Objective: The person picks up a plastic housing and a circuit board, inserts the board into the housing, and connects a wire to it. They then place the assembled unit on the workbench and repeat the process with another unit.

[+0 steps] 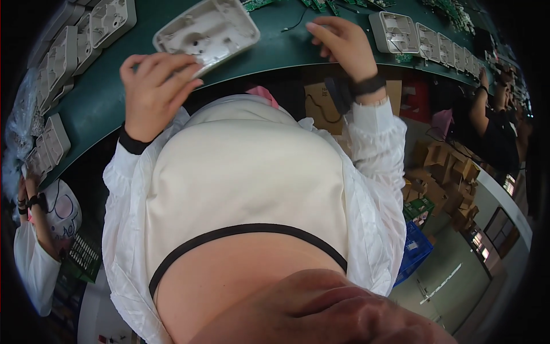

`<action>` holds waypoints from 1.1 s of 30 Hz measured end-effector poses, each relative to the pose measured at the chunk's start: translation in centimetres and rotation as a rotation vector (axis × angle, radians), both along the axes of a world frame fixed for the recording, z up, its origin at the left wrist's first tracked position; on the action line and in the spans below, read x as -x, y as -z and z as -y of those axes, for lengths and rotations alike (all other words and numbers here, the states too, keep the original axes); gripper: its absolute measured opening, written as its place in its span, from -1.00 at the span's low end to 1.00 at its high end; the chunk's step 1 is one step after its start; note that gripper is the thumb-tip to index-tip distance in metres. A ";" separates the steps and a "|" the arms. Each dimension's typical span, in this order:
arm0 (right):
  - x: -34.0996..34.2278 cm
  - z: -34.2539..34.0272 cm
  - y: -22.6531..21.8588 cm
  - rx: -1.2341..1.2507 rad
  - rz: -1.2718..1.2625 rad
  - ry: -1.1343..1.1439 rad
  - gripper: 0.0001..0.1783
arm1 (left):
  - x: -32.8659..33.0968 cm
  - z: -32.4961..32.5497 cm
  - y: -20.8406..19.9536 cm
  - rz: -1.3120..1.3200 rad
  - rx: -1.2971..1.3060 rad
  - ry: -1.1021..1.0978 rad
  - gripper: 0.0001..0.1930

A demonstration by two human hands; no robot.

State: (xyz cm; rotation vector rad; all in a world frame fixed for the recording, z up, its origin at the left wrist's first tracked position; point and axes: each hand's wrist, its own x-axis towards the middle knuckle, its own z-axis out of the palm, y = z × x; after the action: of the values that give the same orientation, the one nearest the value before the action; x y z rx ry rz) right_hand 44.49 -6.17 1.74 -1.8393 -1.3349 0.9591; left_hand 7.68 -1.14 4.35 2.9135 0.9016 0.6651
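A white plastic housing (220,31), hollow with moulded posts inside, is tilted over the near edge of the green table. My left hand (152,92) is closed on its near left corner, fingers over the wall and thumb below. To the right, my right hand (344,46) hovers above the table edge with loosely bent fingers apart; nothing shows in them. A thin dark cable (296,22) lies on the table between the housing and my right hand. Both wrists wear black bands.
Similar white housings stand in rows at the left (60,57) and right (395,32) of the green table (109,86). Green circuit boards (323,6) lie at the far side. Other people's arms work at far left (40,212) and far right (480,112). Cardboard pieces (450,172) and a blue crate (415,252) are below right.
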 end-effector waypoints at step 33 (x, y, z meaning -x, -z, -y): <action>5.9 -2.1 -0.4 -0.460 -1.188 -0.044 -0.75 | -2.2 -3.5 8.4 0.597 0.021 0.166 0.06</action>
State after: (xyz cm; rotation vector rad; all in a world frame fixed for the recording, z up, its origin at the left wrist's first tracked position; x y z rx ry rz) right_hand 38.63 -4.10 2.14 -0.6257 -0.7149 1.3004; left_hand 9.87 2.36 -4.06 2.4813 0.5782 1.3814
